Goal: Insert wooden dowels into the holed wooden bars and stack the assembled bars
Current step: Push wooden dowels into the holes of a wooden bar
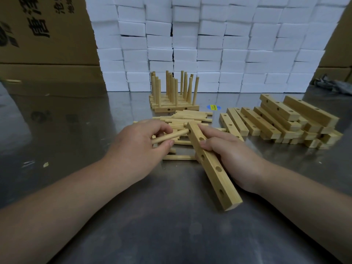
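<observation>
A long pale wooden bar with a row of round holes (210,159) sits at the middle of the table, one end raised toward the far side and the near end low over the surface. The right hand (234,151) grips it from the right, fingers curled over the top and thumb against the holed face. A light round wooden dowel (177,135) meets the hole nearest the bar's far end. The left hand (137,143) pinches this dowel between thumb and curled fingers. A second dowel (179,157) lies lower down with its end at the bar; whether it is seated in a hole I cannot tell.

Just behind the hands is a loose heap of plain wooden dowels (186,117). Beyond that stands a stack of assembled bars with upright dowels (175,103). To the right lies a pile of holed wooden bars (276,121), and a small blue round sticker (213,107) shows between the two groups. All rest on a grey, shiny metal table (171,225). A wall of white foam blocks (209,44) rises behind, with brown cardboard boxes (38,35) at the left.
</observation>
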